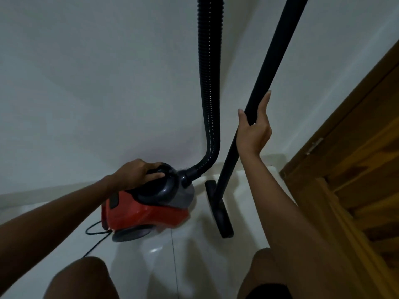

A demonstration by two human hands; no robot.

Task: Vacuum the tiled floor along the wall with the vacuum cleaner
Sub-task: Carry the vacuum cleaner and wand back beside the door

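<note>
Thin black power cord [95,235] looped on the glossy white tiled floor [155,251] at left, running to the rear of the red and grey canister vacuum cleaner [149,209]. Canister sat on the tiles close to the plain white wall [97,83], one grey wheel facing the camera. Left hand [138,172] lay on top of the canister, fingers curled over its dark round handle. Black ribbed flexible hose [209,83] left the canister's front, bent upward and rose along the wall out of the top of view. Just right of it, the straight black rigid wand [265,67] slanted down to the black floor nozzle [219,209], which rested on the tiles beside the canister. Right hand [254,128] gripped the wand midway, thumb on one side, fingers wrapped round the other. Bare knees at bottom edge. Brown wooden door and frame [354,152] closed in the right side, near the nozzle.
</note>
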